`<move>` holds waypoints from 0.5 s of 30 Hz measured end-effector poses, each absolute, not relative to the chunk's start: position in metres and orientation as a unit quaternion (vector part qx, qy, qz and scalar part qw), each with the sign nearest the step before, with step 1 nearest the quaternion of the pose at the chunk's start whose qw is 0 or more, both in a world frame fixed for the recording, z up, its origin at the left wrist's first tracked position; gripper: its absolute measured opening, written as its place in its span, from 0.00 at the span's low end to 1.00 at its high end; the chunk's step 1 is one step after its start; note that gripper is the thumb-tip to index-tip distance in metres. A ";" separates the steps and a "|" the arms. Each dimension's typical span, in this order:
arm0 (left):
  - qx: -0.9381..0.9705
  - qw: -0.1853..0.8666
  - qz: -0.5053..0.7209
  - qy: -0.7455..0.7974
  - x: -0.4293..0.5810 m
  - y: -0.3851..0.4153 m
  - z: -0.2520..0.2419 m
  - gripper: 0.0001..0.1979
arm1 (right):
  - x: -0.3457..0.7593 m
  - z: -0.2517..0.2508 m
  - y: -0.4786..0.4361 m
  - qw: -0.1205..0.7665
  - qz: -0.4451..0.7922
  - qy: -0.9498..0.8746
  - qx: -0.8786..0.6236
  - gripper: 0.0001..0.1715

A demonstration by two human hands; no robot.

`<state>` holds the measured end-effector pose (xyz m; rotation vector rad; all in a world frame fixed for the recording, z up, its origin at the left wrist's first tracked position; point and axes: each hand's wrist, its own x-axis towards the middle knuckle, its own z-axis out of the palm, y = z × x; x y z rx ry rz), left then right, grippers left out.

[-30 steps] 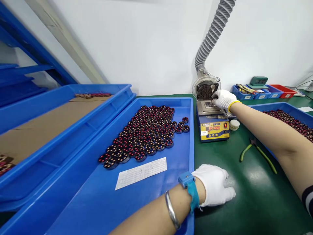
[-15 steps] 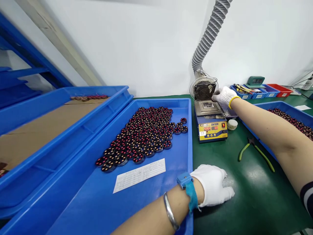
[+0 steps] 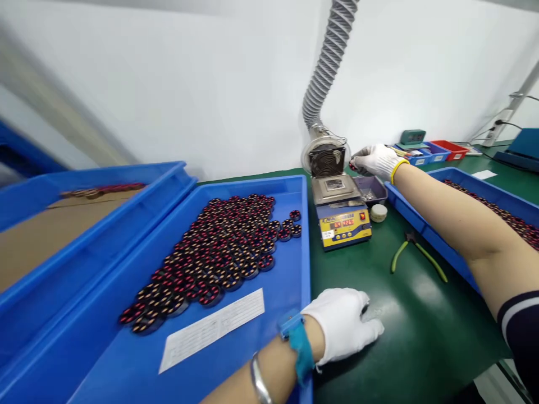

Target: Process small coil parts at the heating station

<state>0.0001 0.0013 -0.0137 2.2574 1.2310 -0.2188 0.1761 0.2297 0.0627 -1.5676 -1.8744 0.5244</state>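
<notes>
My gloved right hand (image 3: 376, 161) pinches a small round coil (image 3: 352, 165) in its fingertips, just right of the solder pot (image 3: 336, 189) with its lit red display. My gloved left hand (image 3: 343, 325) rests on the green table (image 3: 425, 331) beside the blue tray's right edge; its thumb is apart from the fingers, and nothing shows in it. Many round black coils (image 3: 219, 241) with red and tan windings fill the upper part of the blue tray (image 3: 309, 252). A paper slip (image 3: 213, 328) lies below them.
A grey exhaust hose (image 3: 330, 62) hangs over the pot. To its right are a purple bin (image 3: 381, 188), a round white tin (image 3: 378, 212) and green-handled cutters (image 3: 407, 241). Another blue tray (image 3: 455, 255) of coils stands at right, a cardboard-lined one (image 3: 96, 224) at left.
My right hand has moved from over the pot's back edge to its right side, and the coil in it now shows. My left hand stays on the table. The whole view has shifted.
</notes>
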 end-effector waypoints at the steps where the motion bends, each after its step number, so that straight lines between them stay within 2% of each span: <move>1: 0.841 0.276 -0.083 0.458 0.000 0.002 -0.014 0.28 | 0.188 0.066 0.224 0.342 0.253 -0.693 -0.582 0.12; 3: 0.842 0.276 -0.090 0.455 0.001 0.004 -0.014 0.28 | 0.219 0.068 0.210 0.380 0.324 -0.657 -0.565 0.10; 6: 0.836 0.273 -0.101 0.465 0.002 0.007 -0.015 0.28 | 0.280 0.065 0.186 0.390 0.310 -0.614 -0.612 0.08; 10: 0.825 0.271 -0.111 0.484 0.006 0.007 -0.014 0.29 | 0.366 0.044 0.149 0.310 0.269 -0.534 -0.739 0.06; 15: 0.819 0.269 -0.127 0.491 0.009 0.009 -0.013 0.29 | 0.438 0.005 0.093 0.186 0.276 -0.500 -0.800 0.12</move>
